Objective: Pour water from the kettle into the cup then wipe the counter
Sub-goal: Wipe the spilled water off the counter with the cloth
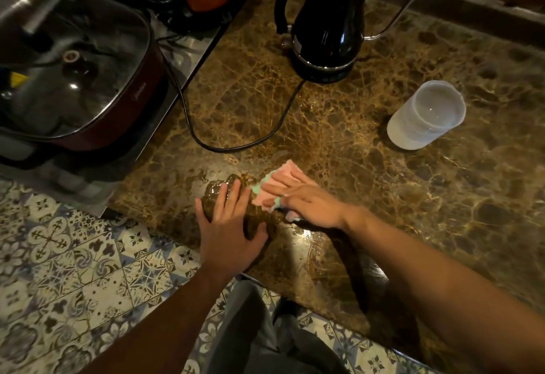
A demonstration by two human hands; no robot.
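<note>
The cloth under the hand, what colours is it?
The cloth is pink with green, seen in the head view.

The black kettle [326, 25] stands upright on its base at the back of the brown marbled worktop [398, 196], handle to the left. The translucent white cup [426, 114] stands well right of it, holding water. A pink and green cloth [272, 186] lies flat near the front edge, beside a puddle [227, 193].

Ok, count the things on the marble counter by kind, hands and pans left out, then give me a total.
Kettles: 1, the black kettle on its base.
Cups: 1, the white cup.
Cloths: 1, the pink and green cloth under the right hand.
Total: 3
</note>
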